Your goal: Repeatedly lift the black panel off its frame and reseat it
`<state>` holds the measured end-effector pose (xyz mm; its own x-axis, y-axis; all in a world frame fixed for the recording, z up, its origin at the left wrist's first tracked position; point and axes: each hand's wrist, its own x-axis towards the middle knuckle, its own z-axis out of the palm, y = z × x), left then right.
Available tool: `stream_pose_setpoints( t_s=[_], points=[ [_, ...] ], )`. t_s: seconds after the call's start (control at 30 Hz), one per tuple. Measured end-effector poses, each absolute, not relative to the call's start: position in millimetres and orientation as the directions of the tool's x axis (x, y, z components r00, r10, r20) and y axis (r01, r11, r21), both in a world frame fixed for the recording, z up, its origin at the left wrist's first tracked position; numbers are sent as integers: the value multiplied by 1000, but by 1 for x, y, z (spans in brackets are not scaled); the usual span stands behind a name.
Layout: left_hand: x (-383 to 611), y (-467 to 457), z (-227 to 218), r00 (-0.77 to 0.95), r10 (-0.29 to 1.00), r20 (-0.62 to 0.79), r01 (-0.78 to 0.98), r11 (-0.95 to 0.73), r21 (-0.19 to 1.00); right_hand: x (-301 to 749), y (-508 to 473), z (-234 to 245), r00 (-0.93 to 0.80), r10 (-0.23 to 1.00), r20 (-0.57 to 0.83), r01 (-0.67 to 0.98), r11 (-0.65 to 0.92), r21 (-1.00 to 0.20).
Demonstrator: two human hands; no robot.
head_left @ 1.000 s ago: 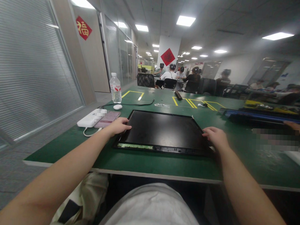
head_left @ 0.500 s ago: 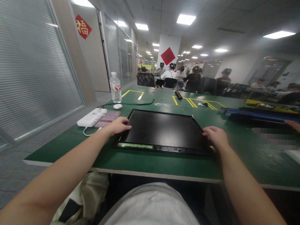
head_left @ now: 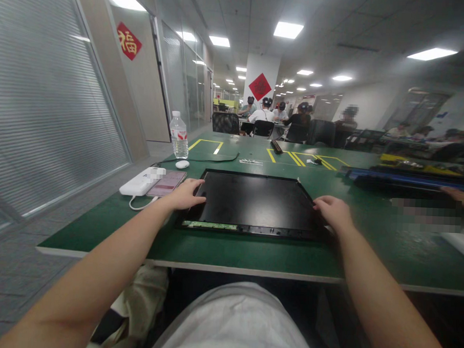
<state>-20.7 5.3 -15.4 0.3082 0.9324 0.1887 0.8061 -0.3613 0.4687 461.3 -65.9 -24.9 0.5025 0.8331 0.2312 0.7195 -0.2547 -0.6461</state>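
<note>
A flat black display panel point(head_left: 254, 200) lies on the green table point(head_left: 99, 230) in front of me, with a thin green circuit strip along its near left edge. My left hand point(head_left: 185, 193) rests on the panel's left edge, fingers curled over it. My right hand point(head_left: 332, 211) grips the panel's right edge, fingers bent over the rim. The panel lies flat on the mat.
Left of the panel lie a phone point(head_left: 166, 183) and a white power bank point(head_left: 141, 181) with a cable. Behind them stand a water bottle point(head_left: 179, 136) and a white mouse point(head_left: 182, 164). A co-worker's hand point(head_left: 459, 197) and dark panels are at the right. Several people sit at a far table.
My left hand has slid slightly further onto the panel's left edge. The panel and my right hand have hardly moved.
</note>
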Motion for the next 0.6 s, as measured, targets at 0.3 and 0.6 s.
stream_pose_setpoints(
  t_s=[0.3, 0.6],
  points=[
    [-27, -7, -4, 657, 743, 128, 682, -658, 319, 460, -63, -35, 290, 883, 370, 768, 16, -640],
    [-33, -7, 2, 730, 682, 49, 613, -685, 394, 451, -66, -31, 189, 954, 234, 778, 0, -628]
  ],
)
